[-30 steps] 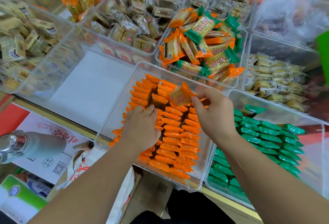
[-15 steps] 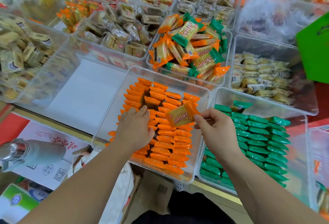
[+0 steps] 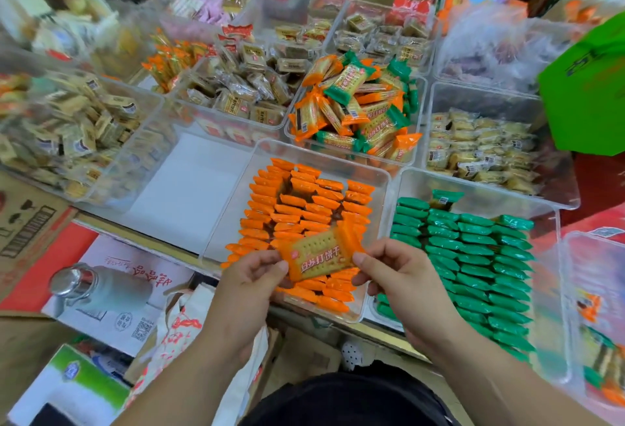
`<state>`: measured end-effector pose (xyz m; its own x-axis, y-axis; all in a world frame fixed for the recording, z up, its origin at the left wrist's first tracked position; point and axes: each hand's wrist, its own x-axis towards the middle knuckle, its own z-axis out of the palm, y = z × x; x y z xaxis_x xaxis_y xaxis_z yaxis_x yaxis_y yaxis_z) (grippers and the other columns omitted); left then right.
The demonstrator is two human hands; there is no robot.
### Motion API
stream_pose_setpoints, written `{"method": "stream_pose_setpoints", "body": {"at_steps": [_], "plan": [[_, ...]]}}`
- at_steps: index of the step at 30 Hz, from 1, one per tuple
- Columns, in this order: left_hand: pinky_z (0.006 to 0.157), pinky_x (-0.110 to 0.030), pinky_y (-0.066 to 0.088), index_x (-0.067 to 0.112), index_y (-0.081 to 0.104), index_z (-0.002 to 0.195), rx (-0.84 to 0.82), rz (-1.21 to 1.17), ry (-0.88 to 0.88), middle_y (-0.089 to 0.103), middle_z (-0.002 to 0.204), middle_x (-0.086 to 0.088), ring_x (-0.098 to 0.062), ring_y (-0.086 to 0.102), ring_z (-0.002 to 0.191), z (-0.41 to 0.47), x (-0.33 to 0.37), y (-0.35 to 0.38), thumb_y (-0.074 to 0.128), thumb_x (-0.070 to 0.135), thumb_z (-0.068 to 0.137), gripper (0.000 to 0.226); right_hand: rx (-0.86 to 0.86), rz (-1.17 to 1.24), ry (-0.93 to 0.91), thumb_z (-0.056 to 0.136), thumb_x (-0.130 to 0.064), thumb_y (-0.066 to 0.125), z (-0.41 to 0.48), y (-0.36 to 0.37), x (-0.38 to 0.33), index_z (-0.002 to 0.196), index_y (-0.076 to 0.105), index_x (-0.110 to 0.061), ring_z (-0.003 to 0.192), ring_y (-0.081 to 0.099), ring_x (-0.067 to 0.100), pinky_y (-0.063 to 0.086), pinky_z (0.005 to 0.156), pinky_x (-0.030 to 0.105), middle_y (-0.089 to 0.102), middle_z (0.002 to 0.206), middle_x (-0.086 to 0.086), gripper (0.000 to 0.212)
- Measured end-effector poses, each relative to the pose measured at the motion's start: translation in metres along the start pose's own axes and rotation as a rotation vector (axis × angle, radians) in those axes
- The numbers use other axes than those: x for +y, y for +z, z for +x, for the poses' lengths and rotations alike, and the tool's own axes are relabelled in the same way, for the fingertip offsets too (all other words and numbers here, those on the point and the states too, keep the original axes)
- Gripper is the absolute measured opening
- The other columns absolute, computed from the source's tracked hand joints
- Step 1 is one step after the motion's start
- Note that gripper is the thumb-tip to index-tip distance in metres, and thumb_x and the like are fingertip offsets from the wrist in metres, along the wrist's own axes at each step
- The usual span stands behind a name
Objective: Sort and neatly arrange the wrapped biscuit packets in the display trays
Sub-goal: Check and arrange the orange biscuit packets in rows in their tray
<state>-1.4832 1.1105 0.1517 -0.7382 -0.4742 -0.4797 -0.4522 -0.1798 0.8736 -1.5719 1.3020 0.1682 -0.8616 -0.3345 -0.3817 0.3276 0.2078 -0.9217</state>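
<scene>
**Shop counter: packet now held two-handed**

Left hand [image 3: 250,277] is off the orange rows [image 3: 304,209]. It and the right hand [image 3: 402,273] each pinch an end of one orange packet [image 3: 319,256] over the orange tray's [image 3: 233,216] 6 o'clock edge (probably straightening it before slotting). Green tray [image 3: 500,199] at 3 o'clock: neat rows. Mixed tray [image 3: 416,155] at 12: unsorted heap.

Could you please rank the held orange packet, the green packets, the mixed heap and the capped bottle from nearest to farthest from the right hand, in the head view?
1. Held orange packet: pinched by the right hand itself.
2. Green packets: rows just to its right.
3. Mixed heap: farther back, ahead of the hand.
4. Capped bottle: far off to the left.
</scene>
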Motion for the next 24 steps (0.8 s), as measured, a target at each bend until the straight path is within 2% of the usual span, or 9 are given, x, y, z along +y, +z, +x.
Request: {"method": "stream_pose_setpoints", "body": {"at_steps": [6, 8, 10, 13, 16, 19, 20, 22, 24], "plan": [[0.068, -0.033, 0.050, 0.007, 0.071, 0.097, -0.013, -0.129, 0.047, 0.069, 0.071, -0.001, -0.016, 0.059, 0.063, -0.046, 0.020, -0.026, 0.066, 0.003, 0.090, 0.010, -0.076, 0.090, 0.001, 0.083, 0.001, 0.075, -0.033, 0.004, -0.004, 0.085, 0.071, -0.014, 0.065, 0.062, 0.018, 0.046, 0.058, 0.028, 0.069, 0.069, 0.002, 0.015], [0.069, -0.034, 0.050, 0.005, 0.072, 0.098, -0.005, -0.141, 0.062, 0.070, 0.077, -0.007, -0.018, 0.059, 0.066, -0.056, 0.023, -0.032, 0.071, 0.004, 0.086, 0.012, -0.117, 0.118, 0.007, 0.087, -0.006, 0.074, -0.038, 0.005, -0.006, 0.082, 0.073, -0.013, 0.063, 0.060, 0.016, 0.046, 0.058, 0.026, 0.068, 0.070, 0.004, 0.008], [0.068, -0.033, 0.050, 0.001, 0.072, 0.098, -0.006, -0.159, 0.070, 0.069, 0.083, -0.014, -0.020, 0.059, 0.069, -0.065, 0.023, -0.038, 0.084, 0.008, 0.073, 0.029, -0.154, 0.141, 0.015, 0.090, -0.014, 0.071, -0.041, 0.007, -0.005, 0.078, 0.075, -0.013, 0.063, 0.054, 0.015, 0.045, 0.060, 0.027, 0.065, 0.072, 0.008, 0.013], [0.068, -0.035, 0.047, 0.000, 0.070, 0.093, -0.026, -0.198, 0.057, 0.063, 0.085, -0.018, -0.026, 0.054, 0.072, -0.076, 0.023, -0.046, 0.086, 0.018, 0.061, 0.040, -0.215, 0.242, 0.036, 0.085, -0.021, 0.073, -0.045, 0.009, -0.004, 0.076, 0.073, -0.016, 0.070, 0.051, 0.019, 0.044, 0.063, 0.028, 0.065, 0.079, 0.009, 0.011], [0.077, -0.047, 0.047, -0.006, 0.067, 0.093, -0.017, -0.237, 0.046, 0.061, 0.091, -0.027, -0.034, 0.052, 0.081, -0.085, 0.026, -0.051, 0.087, 0.026, 0.055, 0.054, -0.347, 0.404, 0.094, 0.075, -0.028, 0.084, -0.049, 0.010, 0.001, 0.077, 0.070, -0.015, 0.080, 0.059, 0.022, 0.049, 0.071, 0.034, 0.067, 0.091, 0.014, 0.019], [0.097, -0.066, 0.042, -0.006, 0.068, 0.095, -0.012, -0.339, 0.015, 0.062, 0.097, -0.031, -0.040, 0.053, 0.090, -0.093, 0.027, -0.050, 0.086, 0.015, 0.062, 0.043, -0.420, 0.558, 0.183, 0.066, -0.030, 0.090, -0.051, 0.012, 0.011, 0.076, 0.068, -0.014, 0.079, 0.065, 0.024, 0.053, 0.075, 0.039, 0.068, 0.093, 0.017, 0.029], [0.099, -0.066, 0.040, -0.008, 0.067, 0.097, -0.011, -0.343, 0.004, 0.063, 0.097, -0.030, -0.040, 0.052, 0.091, -0.095, 0.027, -0.050, 0.084, 0.013, 0.064, 0.043, -0.423, 0.590, 0.209, 0.067, -0.029, 0.090, -0.053, 0.014, 0.016, 0.075, 0.067, -0.014, 0.079, 0.063, 0.027, 0.050, 0.077, 0.041, 0.066, 0.093, 0.018, 0.028], [0.100, -0.065, 0.040, -0.010, 0.067, 0.100, -0.010, -0.337, -0.006, 0.065, 0.097, -0.031, -0.040, 0.054, 0.092, -0.099, 0.025, -0.049, 0.085, 0.012, 0.066, 0.044, -0.425, 0.649, 0.250, 0.073, -0.025, 0.085, -0.057, 0.018, 0.024, 0.080, 0.066, -0.013, 0.096, 0.053, 0.038, 0.038, 0.090, 0.052, 0.059, 0.106, 0.026, 0.024], [0.100, -0.062, 0.042, -0.004, 0.071, 0.092, -0.010, -0.324, -0.006, 0.068, 0.094, -0.029, -0.037, 0.058, 0.089, -0.101, 0.022, -0.048, 0.085, 0.009, 0.068, 0.031, -0.410, 0.689, 0.275, 0.075, -0.024, 0.084, -0.059, 0.019, 0.028, 0.089, 0.063, -0.010, 0.105, 0.041, 0.040, 0.037, 0.086, 0.050, 0.052, 0.114, 0.029, 0.029]]}}
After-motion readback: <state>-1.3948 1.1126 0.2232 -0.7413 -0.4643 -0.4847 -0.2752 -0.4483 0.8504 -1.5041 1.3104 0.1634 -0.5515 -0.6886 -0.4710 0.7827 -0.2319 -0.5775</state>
